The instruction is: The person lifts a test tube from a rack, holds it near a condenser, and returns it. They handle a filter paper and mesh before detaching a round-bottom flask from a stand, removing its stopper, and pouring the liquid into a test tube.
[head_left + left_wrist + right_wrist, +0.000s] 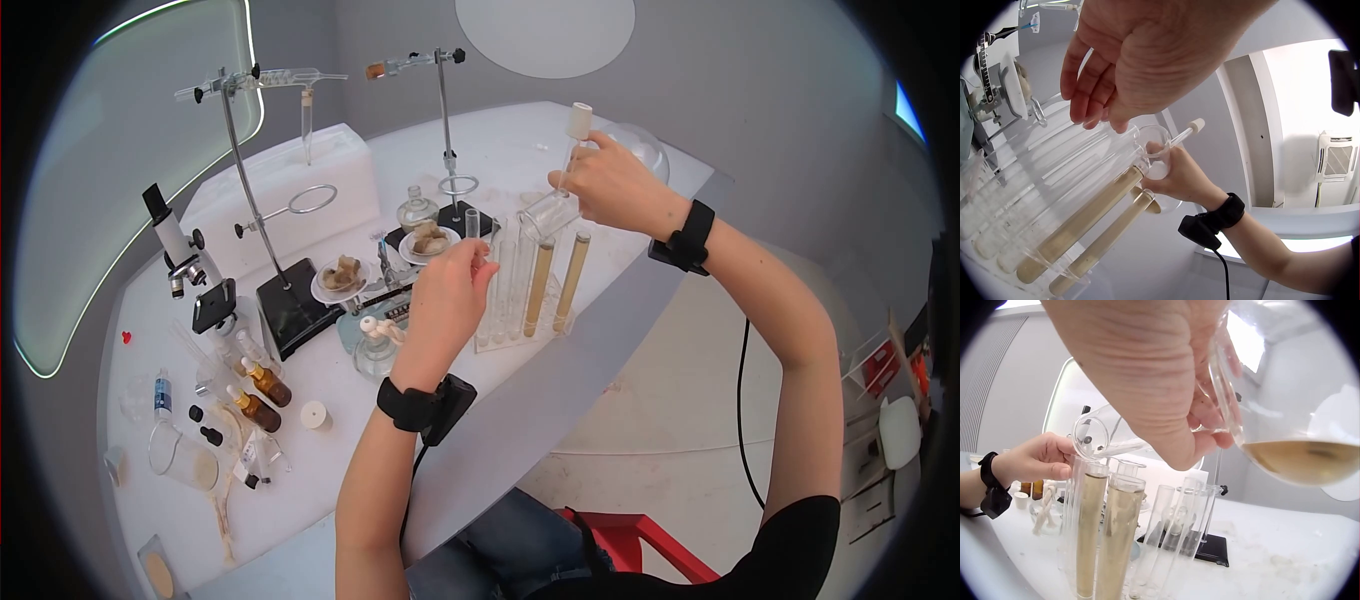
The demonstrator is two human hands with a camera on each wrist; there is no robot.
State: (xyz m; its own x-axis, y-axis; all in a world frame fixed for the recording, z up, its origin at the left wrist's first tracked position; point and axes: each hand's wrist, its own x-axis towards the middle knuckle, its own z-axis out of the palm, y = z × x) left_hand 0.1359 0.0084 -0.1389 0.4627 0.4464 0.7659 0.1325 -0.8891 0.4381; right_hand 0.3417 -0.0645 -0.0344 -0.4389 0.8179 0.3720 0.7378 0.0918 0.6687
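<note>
My right hand (620,190) grips clear glassware beside a round bulb (1310,459) that holds brown liquid. A wide glass mouth (1155,139) tilts toward the tube tops, and a thin tube with a white cap (579,121) rises by the fingers. Whether these parts are joined, I cannot tell. Two test tubes (540,290) of cloudy tan liquid stand in a clear rack (500,345) beside several empty-looking tubes (1029,165). My left hand (450,300) is by the tube tops, fingers loosely bent; contact with a tube is unclear.
Left of the rack are two dishes with brown lumps (343,275), a glass burner (376,350) and a stand (290,300). Farther left stand a microscope (180,240), brown dropper bottles (262,395) and a beaker (185,455). Another stand (445,110) rises behind.
</note>
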